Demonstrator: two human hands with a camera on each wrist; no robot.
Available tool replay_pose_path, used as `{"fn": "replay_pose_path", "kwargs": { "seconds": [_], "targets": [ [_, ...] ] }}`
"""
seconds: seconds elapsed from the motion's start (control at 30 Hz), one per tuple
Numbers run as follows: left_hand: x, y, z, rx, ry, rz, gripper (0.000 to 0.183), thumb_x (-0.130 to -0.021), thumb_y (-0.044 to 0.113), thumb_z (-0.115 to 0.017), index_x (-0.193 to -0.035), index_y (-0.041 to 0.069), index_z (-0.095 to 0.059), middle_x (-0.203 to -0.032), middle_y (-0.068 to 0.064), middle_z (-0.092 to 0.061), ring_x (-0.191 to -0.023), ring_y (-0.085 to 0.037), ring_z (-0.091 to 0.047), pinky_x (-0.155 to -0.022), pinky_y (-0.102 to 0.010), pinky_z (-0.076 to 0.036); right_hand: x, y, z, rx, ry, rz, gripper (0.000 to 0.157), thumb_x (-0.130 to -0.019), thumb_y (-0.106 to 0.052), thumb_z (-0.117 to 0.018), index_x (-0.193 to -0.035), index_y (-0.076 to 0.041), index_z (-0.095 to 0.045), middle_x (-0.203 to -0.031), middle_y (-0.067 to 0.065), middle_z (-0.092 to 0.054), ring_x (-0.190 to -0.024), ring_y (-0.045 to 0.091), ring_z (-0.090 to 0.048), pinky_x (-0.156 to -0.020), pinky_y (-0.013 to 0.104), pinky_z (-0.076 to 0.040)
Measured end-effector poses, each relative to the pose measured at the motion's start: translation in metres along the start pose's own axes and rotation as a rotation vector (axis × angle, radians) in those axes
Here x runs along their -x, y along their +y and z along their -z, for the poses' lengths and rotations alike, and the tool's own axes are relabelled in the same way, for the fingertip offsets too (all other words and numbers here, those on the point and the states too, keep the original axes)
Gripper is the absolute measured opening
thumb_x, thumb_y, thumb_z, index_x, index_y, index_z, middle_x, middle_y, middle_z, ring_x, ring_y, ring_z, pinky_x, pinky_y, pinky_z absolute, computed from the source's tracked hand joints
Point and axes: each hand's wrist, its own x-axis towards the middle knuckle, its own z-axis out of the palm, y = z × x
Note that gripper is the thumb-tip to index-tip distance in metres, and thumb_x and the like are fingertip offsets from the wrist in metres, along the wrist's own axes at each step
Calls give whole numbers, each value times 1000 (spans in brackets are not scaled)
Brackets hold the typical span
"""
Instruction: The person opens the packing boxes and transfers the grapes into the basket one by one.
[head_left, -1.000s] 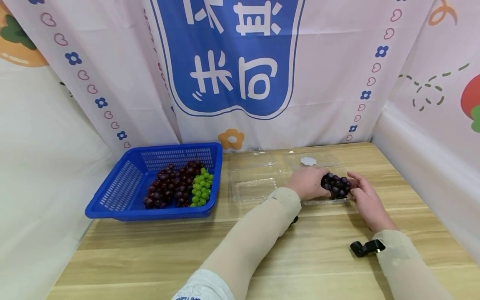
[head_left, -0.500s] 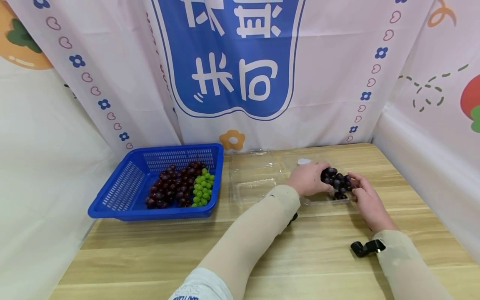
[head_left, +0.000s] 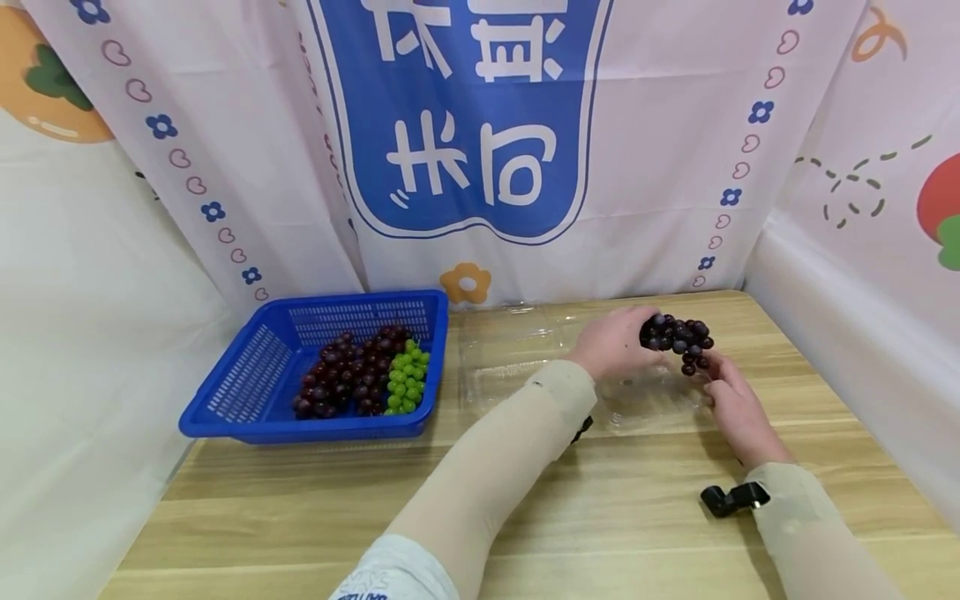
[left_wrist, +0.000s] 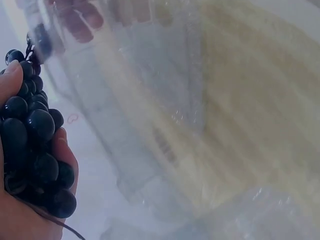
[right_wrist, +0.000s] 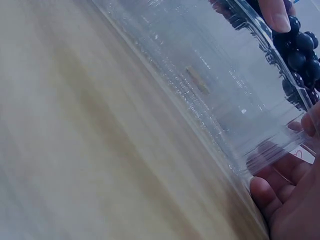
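A bunch of dark purple grapes (head_left: pixel 678 335) is held in my left hand (head_left: pixel 618 343), above a clear plastic box (head_left: pixel 645 404). In the left wrist view the thumb and fingers wrap round the grapes (left_wrist: pixel 35 135), and a thin stem sticks out below. My right hand (head_left: pixel 738 408) grips the box's right end; in the right wrist view the thumb is at the rim and fingers (right_wrist: pixel 265 192) are curled against the wall of the box (right_wrist: pixel 215 75). Part of the box is hidden behind the left hand.
A second clear plastic box (head_left: pixel 502 371) sits left of the first. Further left, a blue basket (head_left: pixel 300 427) holds dark red grapes (head_left: pixel 348 375) and green grapes (head_left: pixel 405 379). A printed curtain (head_left: pixel 645 167) hangs along the table's back edge.
My left hand has lifted the dark grapes up out of the clear box. The right hand stays at the box's right end. The head view has tilted slightly.
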Motion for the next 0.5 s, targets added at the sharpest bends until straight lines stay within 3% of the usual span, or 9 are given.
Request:
{"fn": "replay_pose_path", "kwargs": {
  "seconds": [0.27, 0.5],
  "targets": [
    [9, -6, 24, -53, 8, 34, 80, -82, 61, -77, -150, 36, -44, -140, 10, -54, -118, -13, -58, -98, -32, -49, 0, -1, -3, -40, -2, 45, 63, -98, 1, -25, -160, -2, -19, -154, 27, -37, -135, 45, -40, -82, 19, -45],
    [18, -16, 48, -113, 23, 31, 79, -85, 58, -75, -153, 33, -43, -143, 7, -54, -124, -16, -57, -102, -33, -46, 3, -4, -4, -31, 0, 27, 57, -104, -8, -24, -161, -5, -19, -155, 24, -37, -136, 43, -41, -80, 22, -45]
  ]
}}
